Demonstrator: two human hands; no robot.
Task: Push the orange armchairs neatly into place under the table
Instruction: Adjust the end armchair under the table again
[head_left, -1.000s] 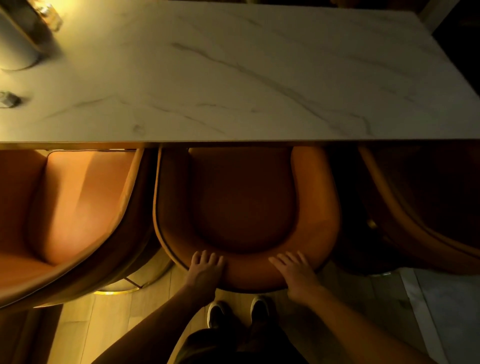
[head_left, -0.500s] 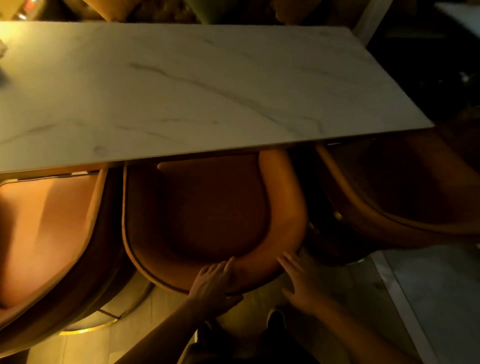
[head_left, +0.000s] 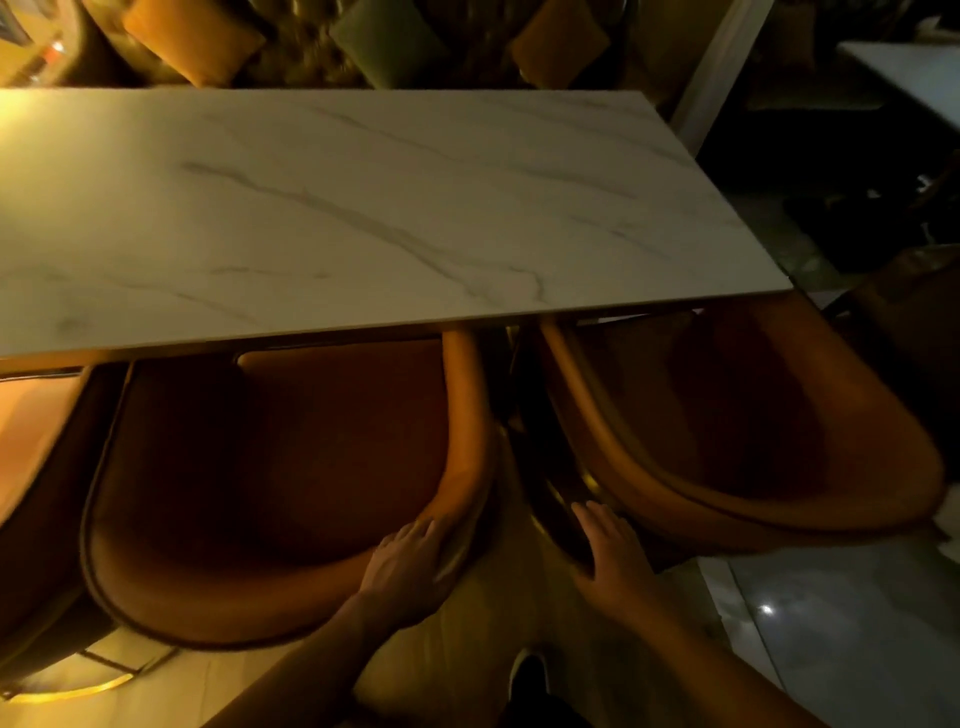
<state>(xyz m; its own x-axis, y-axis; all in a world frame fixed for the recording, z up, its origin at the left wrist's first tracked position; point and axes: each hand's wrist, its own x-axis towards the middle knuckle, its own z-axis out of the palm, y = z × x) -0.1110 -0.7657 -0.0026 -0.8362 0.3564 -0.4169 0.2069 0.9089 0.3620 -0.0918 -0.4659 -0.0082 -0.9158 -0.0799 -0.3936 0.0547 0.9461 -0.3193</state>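
Three orange armchairs stand along the near edge of a white marble table (head_left: 363, 218). The middle armchair (head_left: 270, 483) has its seat front tucked under the tabletop. My left hand (head_left: 408, 564) lies flat on the right end of its curved backrest, fingers spread. My right hand (head_left: 613, 558) is open in the gap between chairs, fingertips at the back of the right armchair (head_left: 753, 441); whether it touches the shell is unclear. The right armchair is angled, partly under the table's corner. Only a strip of the left armchair (head_left: 36, 447) shows at the left edge.
Gold metal chair bases (head_left: 78, 691) show on the wooden floor at lower left. My shoe (head_left: 527, 675) stands below the hands. Pale glossy tiles (head_left: 831, 639) lie to the right. Cushions on a sofa (head_left: 208, 41) line the far side. Another white table (head_left: 914, 73) is at the upper right.
The view has swung right. My right hand has left the middle armchair's backrest and moved toward the right armchair. My left hand slid to the backrest's right end.
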